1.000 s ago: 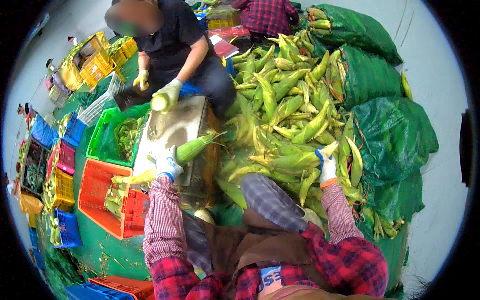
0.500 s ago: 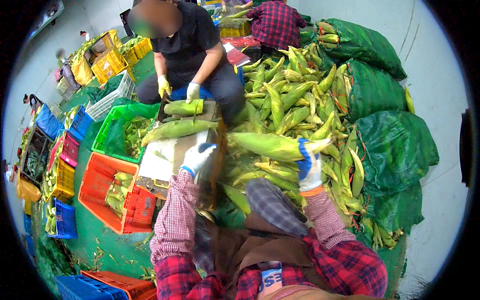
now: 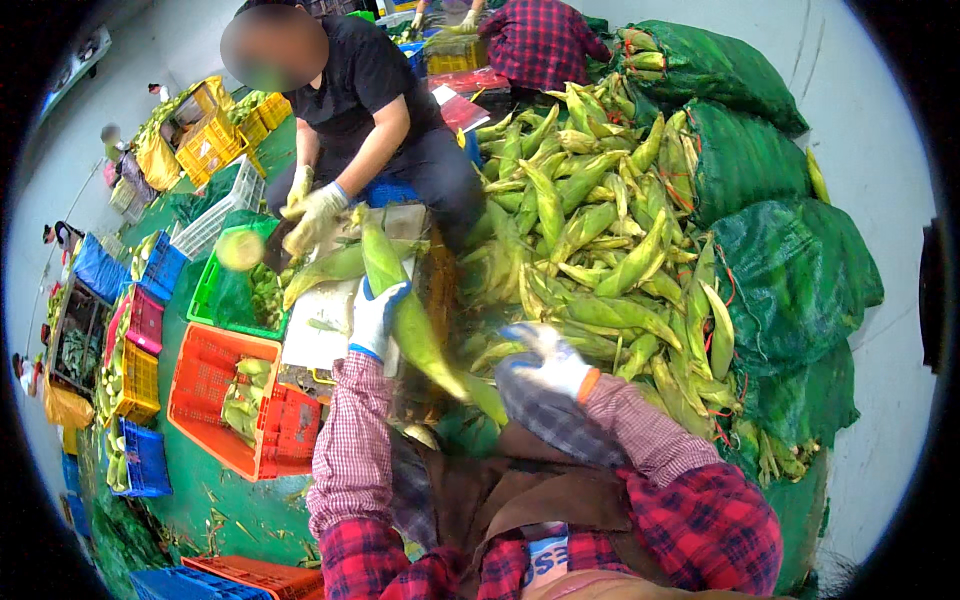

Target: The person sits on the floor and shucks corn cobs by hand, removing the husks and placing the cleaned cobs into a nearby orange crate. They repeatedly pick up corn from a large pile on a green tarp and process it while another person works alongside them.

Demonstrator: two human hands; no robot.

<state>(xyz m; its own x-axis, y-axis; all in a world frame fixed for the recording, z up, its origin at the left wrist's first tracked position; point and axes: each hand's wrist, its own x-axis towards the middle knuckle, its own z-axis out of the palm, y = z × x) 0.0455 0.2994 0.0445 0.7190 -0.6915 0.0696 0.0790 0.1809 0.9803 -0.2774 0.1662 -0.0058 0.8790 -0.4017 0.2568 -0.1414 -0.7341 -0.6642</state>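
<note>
My left hand (image 3: 378,318), in a white and blue glove, grips a green ear of corn (image 3: 412,335) by its middle. That ear slants over the near right edge of the work board (image 3: 315,335). Another unhusked ear (image 3: 335,268) lies across the board beyond it. My right hand (image 3: 550,365), gloved alike and a little blurred, hovers over my right knee with its fingers stretched out and nothing in them. On the far side of the board, a co-worker's gloved hands (image 3: 312,215) are close together. A blurred pale round piece (image 3: 240,250) shows beside them.
A large heap of unhusked corn (image 3: 600,230) fills the right side, backed by stuffed green mesh sacks (image 3: 790,270). Left of the board stand an orange crate (image 3: 185,390) holding corn and a green crate (image 3: 205,290). The co-worker (image 3: 375,110) sits opposite; another person (image 3: 545,45) is behind.
The ear that my right hand held over the heap is now in my left hand at the board. My right hand has let go and moved left and down. The co-worker's hands shifted left.
</note>
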